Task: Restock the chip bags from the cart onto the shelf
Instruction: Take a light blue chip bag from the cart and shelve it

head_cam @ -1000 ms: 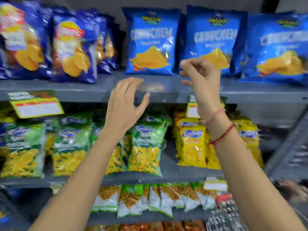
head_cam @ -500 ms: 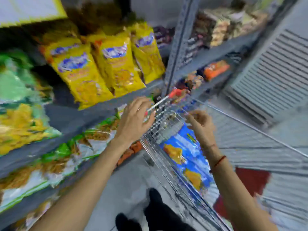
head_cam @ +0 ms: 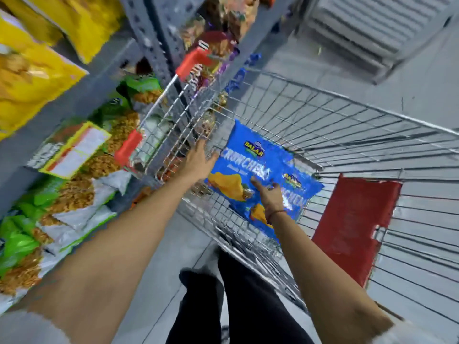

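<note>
Two blue chip bags lie in the wire cart [head_cam: 347, 125]: the upper blue bag [head_cam: 250, 157] and a second blue bag [head_cam: 293, 192] overlapping it below. My left hand [head_cam: 198, 162] reaches into the cart with fingers spread, at the upper bag's left edge. My right hand [head_cam: 268, 192] is over the bags with fingers apart, its fingertips touching the upper bag's face. Neither hand has closed on a bag. The grey shelf [head_cam: 82, 95] stands to the left of the cart.
Yellow snack bags [head_cam: 32, 70] fill the shelf at upper left, green-and-white bags [head_cam: 57, 209] sit lower down. A price tag [head_cam: 74, 150] hangs on the shelf edge. The cart has red handle ends [head_cam: 191, 63] and a red flap [head_cam: 352, 224]. My dark-trousered legs [head_cam: 231, 306] stand on grey floor.
My view has swung from the top shelf down to the cart. Both hands have dropped from the shelf edge into the cart, onto the blue bags.
</note>
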